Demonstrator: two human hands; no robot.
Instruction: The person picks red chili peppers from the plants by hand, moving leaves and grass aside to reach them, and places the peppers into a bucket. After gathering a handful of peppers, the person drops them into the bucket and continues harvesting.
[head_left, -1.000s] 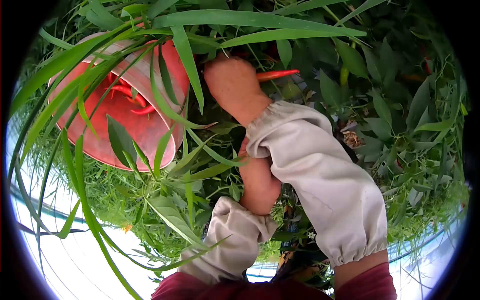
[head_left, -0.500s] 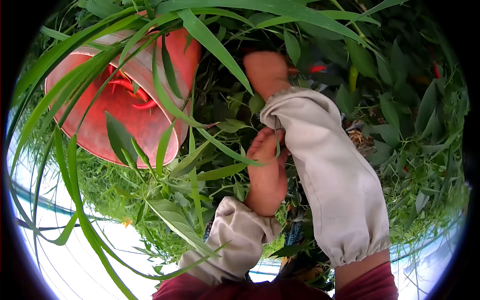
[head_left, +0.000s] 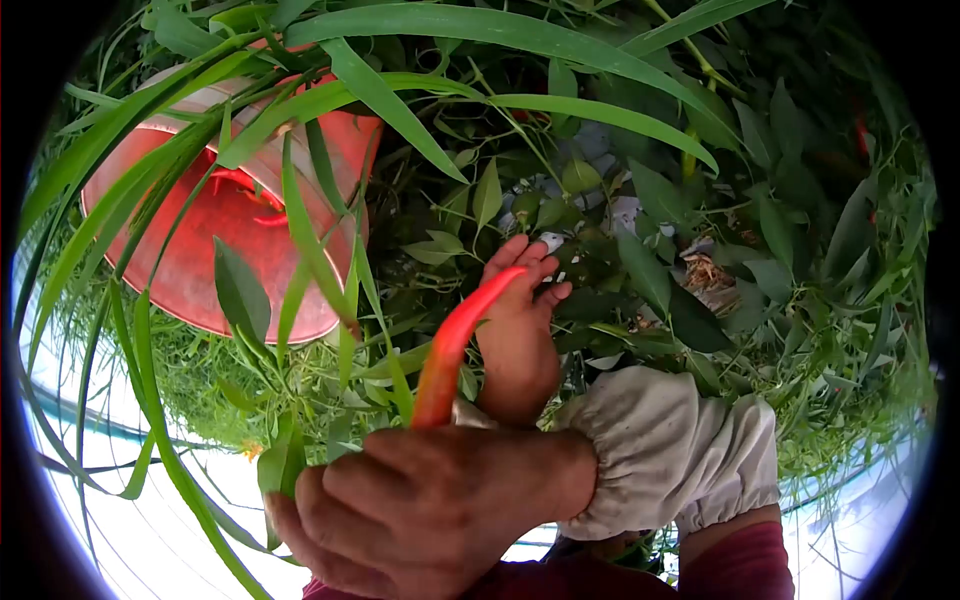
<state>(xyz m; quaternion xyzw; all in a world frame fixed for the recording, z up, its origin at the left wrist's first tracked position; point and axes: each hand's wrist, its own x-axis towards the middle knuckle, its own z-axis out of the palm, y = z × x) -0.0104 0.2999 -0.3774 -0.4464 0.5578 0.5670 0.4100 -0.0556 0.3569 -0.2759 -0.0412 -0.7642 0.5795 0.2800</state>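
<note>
Close to the camera, my right hand [head_left: 430, 500] is closed around a red chili pepper [head_left: 460, 340]. The chili stands up out of the fist, its curved tip pointing up and right. It is paler orange near the fist, and its lower end is hidden in the fingers. Beyond it, my left hand [head_left: 520, 335] is low among the leaves with fingers apart and nothing visible in it. The chili's tip overlaps that hand in view. At the upper left, a red bucket [head_left: 190, 270] lies tilted with its mouth toward me, several red chilies [head_left: 235, 180] inside.
Long green grass blades [head_left: 510, 35] arch across the top and over the bucket. Dense leafy plants [head_left: 790, 230] fill the middle and right, with a red chili [head_left: 862, 135] hanging at far right. Dry litter [head_left: 710, 285] shows on the ground between the leaves.
My right hand has come back from the foliage toward my body, now with a chili in it. My left hand shows its fingers more spread, and the view has shifted slightly.
</note>
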